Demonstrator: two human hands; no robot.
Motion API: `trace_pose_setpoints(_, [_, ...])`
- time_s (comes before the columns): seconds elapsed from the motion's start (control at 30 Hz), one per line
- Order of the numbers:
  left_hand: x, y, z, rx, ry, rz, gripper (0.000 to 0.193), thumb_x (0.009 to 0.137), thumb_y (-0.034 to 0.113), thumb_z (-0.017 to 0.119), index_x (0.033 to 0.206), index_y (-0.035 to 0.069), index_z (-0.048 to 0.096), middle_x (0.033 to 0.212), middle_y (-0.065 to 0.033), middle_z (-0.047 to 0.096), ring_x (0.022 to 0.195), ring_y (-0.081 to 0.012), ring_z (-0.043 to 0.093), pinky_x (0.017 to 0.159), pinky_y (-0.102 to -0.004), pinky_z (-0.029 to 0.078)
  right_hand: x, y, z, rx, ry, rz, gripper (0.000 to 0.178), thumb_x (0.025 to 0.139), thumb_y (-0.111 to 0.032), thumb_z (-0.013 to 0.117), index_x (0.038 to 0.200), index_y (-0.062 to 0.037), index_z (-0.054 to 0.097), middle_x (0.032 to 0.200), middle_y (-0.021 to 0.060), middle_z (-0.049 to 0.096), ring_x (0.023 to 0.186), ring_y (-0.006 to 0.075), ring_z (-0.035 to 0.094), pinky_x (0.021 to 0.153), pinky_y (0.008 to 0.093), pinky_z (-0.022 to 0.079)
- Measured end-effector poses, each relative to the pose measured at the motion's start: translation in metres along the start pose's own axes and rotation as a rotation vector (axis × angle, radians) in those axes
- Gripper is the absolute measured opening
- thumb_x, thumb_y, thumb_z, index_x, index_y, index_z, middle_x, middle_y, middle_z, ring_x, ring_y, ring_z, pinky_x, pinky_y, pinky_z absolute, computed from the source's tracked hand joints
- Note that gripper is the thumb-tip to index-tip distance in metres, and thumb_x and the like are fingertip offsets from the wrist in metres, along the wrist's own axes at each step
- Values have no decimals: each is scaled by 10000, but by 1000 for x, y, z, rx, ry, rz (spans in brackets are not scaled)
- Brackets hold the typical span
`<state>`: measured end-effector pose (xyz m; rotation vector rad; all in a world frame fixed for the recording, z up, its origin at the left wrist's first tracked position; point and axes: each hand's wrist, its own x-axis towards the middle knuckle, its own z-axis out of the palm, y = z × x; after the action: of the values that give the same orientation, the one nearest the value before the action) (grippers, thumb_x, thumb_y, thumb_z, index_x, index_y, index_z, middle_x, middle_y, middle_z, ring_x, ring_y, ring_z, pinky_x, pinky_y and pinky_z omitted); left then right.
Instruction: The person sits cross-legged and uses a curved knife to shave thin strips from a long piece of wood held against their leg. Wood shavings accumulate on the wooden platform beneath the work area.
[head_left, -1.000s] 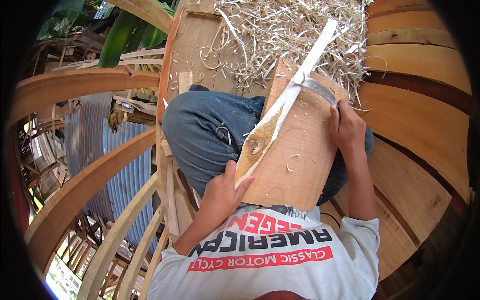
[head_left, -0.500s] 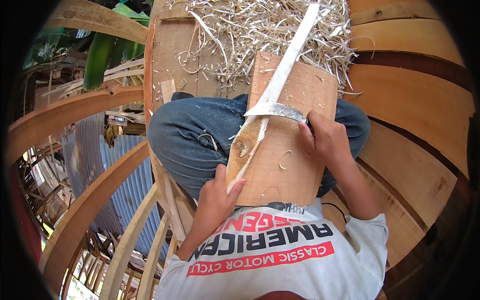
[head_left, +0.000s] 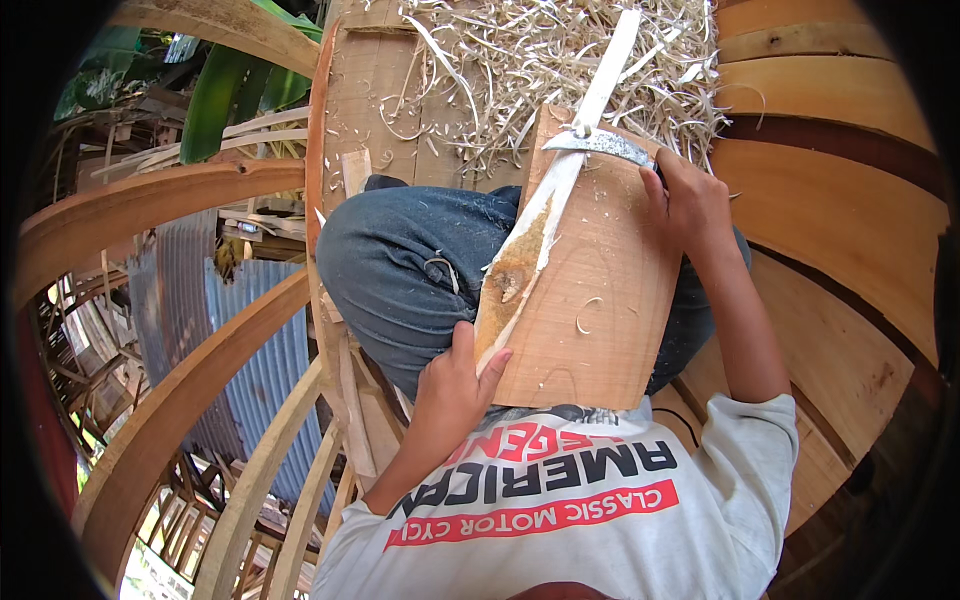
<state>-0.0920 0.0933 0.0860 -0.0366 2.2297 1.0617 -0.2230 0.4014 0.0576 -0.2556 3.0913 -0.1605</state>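
Observation:
A long pale strip of wood [head_left: 560, 195], brown and knotty towards its near end, lies slantwise across a flat wooden board [head_left: 590, 320] on my lap. My left hand [head_left: 458, 385] is closed around the strip's near end, thumb on its right side. In my right hand [head_left: 692, 203] is a curved knife [head_left: 603, 146], its handle mostly hidden by my fingers. The blade lies across the strip near the board's far edge, pointing left. A small curl of shaving [head_left: 583, 130] stands at the blade's far side. One loose curl [head_left: 588, 316] rests on the board.
A heap of wood shavings [head_left: 500, 60] covers the planks beyond my legs. Curved wooden ribs [head_left: 190, 385] rise on the left, with corrugated metal sheets [head_left: 265, 370] behind them. Broad planks [head_left: 840, 215] line the right side.
My right hand has pushed the knife away from me along the strip, from its middle to near the board's far edge. My left hand keeps its hold. The whole view has shifted slightly.

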Motion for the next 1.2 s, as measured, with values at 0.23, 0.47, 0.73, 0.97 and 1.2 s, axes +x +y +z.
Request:
trace_pose_setpoints(0.23, [-3,-7,2,23,9,23,383,918,360,571,957,17,407,667,-259,594,638,-451,608,540,-493,475,34,113,-9,-19,122,403,375,981,-356,430,844,-34,565,719,215,623,712,435,603,611,506,465])
trace_pose_setpoints(0.47, [3,3,2,12,1,-22,384,904,338,596,954,7,407,645,-260,592,620,-451,610,526,-499,471,-26,-11,-28,235,-41,146,318,926,-312,557,769,-38,522,596,165,568,568,366,586,511,425,448])
trace_pose_setpoints(0.73, [3,6,0,42,-3,-27,392,904,339,598,969,9,396,648,-273,589,639,-466,605,529,-510,463,-11,-9,-9,37,-143,60,365,913,-375,556,748,-54,502,592,151,576,556,339,603,505,423,474])
trace_pose_setpoints(0.97, [4,9,-1,22,4,-56,386,914,351,580,961,17,391,667,-268,596,645,-465,606,537,-510,466,23,10,2,-17,-40,2,368,919,-378,546,756,-51,498,622,166,595,583,362,610,539,455,474])
trace_pose_setpoints(1.2, [-2,-2,0,40,-1,-14,394,908,372,584,953,26,401,661,-245,596,623,-447,607,528,-496,468,69,132,-5,-165,21,563,511,960,-479,403,910,-37,654,827,238,651,837,436,622,729,517,486])
